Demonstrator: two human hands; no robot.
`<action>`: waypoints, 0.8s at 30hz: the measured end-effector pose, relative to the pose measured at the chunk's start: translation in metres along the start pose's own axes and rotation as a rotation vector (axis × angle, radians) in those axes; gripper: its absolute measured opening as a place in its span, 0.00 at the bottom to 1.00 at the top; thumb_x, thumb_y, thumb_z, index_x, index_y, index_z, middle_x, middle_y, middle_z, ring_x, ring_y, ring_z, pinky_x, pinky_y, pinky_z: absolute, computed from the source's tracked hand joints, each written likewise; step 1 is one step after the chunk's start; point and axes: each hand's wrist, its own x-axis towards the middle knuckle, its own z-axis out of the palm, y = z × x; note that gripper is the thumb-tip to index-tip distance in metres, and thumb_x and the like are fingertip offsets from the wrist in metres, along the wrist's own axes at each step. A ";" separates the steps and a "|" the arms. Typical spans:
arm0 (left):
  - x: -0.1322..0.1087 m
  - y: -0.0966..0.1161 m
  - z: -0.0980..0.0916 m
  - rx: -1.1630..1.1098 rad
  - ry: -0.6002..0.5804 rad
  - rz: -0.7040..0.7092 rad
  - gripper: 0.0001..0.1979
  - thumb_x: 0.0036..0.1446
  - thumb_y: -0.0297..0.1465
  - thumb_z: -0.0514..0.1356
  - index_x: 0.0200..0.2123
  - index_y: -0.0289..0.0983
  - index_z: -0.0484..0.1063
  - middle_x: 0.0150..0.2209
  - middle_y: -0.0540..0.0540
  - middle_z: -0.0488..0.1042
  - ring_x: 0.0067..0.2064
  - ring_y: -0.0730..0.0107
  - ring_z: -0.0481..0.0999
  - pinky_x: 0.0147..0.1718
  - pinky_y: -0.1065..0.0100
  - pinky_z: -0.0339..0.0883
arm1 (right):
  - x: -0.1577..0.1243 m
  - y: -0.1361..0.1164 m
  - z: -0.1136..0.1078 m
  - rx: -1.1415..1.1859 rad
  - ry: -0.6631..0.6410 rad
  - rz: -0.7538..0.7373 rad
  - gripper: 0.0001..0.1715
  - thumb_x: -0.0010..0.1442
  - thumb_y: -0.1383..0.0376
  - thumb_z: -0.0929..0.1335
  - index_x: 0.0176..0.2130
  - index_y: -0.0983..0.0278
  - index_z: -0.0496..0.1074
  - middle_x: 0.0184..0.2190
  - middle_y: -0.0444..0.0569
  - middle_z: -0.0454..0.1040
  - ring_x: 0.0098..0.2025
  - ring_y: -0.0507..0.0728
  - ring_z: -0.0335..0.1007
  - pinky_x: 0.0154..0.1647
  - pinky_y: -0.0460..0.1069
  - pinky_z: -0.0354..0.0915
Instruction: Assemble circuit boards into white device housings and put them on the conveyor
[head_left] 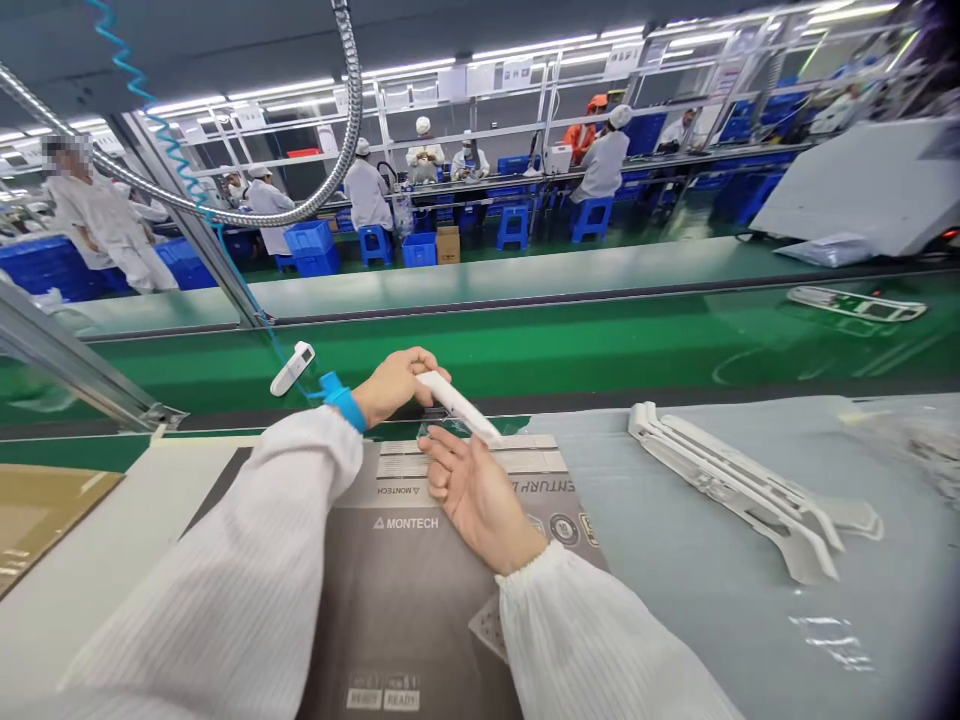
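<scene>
My left hand (401, 385), with a blue strap (343, 402) on the wrist, grips the upper end of a slim white plastic device (461, 408). The device slants down to the right. Its far end comes close to the thumb of my right hand (480, 490); whether they touch I cannot tell. That hand is palm up, fingers apart and loosely bent. Below both hands lies a dark Montech cardboard box (405, 590). Another white device with a dark window (292, 368) rests on the green conveyor belt (525, 350) to the left.
White plastic housings (735, 490) lie stacked on the grey bench mat (675, 620) at right. A white frame with a green board (855, 303) sits on the belt. Brown cardboard (52, 510) is at left. A metal hose (349, 110) hangs overhead. Several people work beyond.
</scene>
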 end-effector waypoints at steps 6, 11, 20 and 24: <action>-0.092 -0.021 0.011 -0.388 0.080 0.108 0.22 0.40 0.20 0.65 0.41 0.37 0.69 0.48 0.41 0.75 0.49 0.61 0.75 0.47 0.61 0.69 | -0.009 0.002 0.003 -0.396 -0.142 -0.078 0.20 0.55 0.51 0.73 0.41 0.63 0.74 0.32 0.46 0.76 0.21 0.47 0.59 0.21 0.45 0.54; -0.119 -0.040 0.054 -0.523 0.257 -0.053 0.17 0.59 0.42 0.60 0.45 0.37 0.68 0.45 0.39 0.76 0.45 0.61 0.78 0.46 0.58 0.71 | -0.003 0.018 -0.006 -0.486 -0.046 -0.309 0.26 0.54 0.52 0.74 0.50 0.57 0.70 0.46 0.47 0.77 0.45 0.56 0.72 0.48 0.52 0.65; -0.131 -0.037 0.046 -0.061 0.168 0.015 0.16 0.63 0.34 0.53 0.49 0.41 0.74 0.42 0.46 0.80 0.45 0.61 0.77 0.48 0.62 0.68 | -0.014 -0.012 -0.008 -1.369 0.207 -0.872 0.13 0.65 0.56 0.66 0.46 0.58 0.72 0.45 0.50 0.74 0.42 0.58 0.68 0.46 0.54 0.62; -0.133 -0.036 0.039 0.117 0.197 0.039 0.15 0.60 0.33 0.55 0.47 0.45 0.78 0.42 0.46 0.80 0.48 0.57 0.76 0.50 0.61 0.67 | -0.018 -0.022 -0.010 -1.790 0.167 -1.036 0.07 0.66 0.60 0.65 0.39 0.57 0.74 0.42 0.48 0.76 0.43 0.59 0.67 0.45 0.55 0.55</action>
